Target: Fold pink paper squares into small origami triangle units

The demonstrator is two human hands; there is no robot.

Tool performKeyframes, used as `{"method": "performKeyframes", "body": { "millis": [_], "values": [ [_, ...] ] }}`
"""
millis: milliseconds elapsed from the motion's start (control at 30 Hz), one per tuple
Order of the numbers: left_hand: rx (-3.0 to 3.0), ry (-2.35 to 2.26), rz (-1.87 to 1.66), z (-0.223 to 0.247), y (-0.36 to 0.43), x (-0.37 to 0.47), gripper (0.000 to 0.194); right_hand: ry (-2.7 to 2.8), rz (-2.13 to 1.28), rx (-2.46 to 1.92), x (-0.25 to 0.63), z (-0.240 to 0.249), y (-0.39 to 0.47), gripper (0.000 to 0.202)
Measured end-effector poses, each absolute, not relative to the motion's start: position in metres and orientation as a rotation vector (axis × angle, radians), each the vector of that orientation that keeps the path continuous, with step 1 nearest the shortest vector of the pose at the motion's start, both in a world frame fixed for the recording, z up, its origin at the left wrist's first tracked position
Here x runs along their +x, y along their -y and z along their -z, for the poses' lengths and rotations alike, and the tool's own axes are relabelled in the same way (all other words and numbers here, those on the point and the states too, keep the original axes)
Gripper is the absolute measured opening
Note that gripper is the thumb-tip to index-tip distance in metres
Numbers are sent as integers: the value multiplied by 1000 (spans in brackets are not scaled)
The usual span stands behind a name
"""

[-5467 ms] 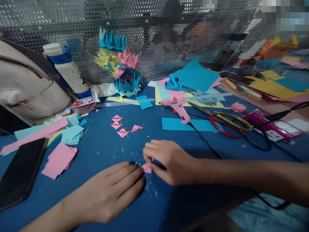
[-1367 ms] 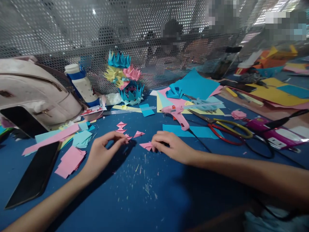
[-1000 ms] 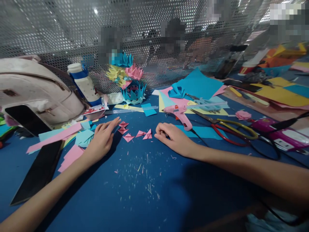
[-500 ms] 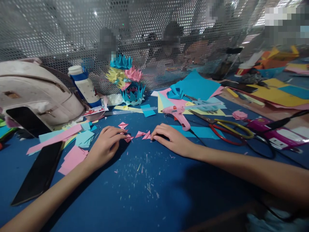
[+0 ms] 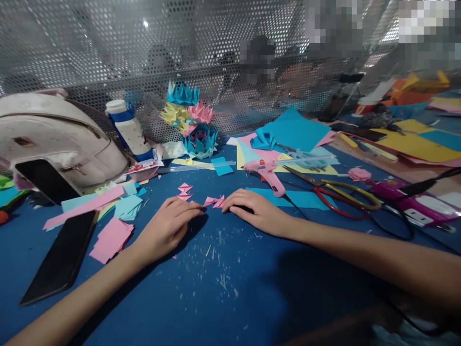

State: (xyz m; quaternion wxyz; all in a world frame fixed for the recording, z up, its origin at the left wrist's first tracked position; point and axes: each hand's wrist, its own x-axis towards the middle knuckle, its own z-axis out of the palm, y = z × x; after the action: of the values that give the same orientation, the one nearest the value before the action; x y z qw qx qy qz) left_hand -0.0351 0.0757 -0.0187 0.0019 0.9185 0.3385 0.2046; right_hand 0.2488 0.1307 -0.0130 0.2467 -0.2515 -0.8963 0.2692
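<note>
Lining-up stage imo, left hand (image 5: 163, 228) and right hand (image 5: 254, 211) apart, grips unclear, at pink folded pieces (image 5: 218, 203) in from the tabletop's (image 5: 201, 312) near edge, so nudge gently.

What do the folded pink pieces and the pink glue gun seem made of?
Folded pink pieces: apparently thin matte paper, judging by sharp creases and pointed corners. Pink glue gun: probably hard plastic with a smooth finish, from its molded-looking body.
</note>
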Motion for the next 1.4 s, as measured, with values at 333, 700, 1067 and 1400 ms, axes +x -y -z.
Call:
{"method": "performKeyframes", "body": {
  "millis": [333,700,1067,1400],
  "values": [
    [3088,-779,-522,16,-61,-19,34,2464,-735,-659,248,14,-131,22],
    [3247,-525,-544,15,-44,-4,31,2523,-715,-679,249,14,-129,23],
    [2536,-1418,-519,-40,-95,-104,29,2541,-693,-639,250,15,-128,22],
    [2292,-1688,-151,-43,-103,-197,47,2519,-708,-599,247,17,-130,24]
  ]
}}
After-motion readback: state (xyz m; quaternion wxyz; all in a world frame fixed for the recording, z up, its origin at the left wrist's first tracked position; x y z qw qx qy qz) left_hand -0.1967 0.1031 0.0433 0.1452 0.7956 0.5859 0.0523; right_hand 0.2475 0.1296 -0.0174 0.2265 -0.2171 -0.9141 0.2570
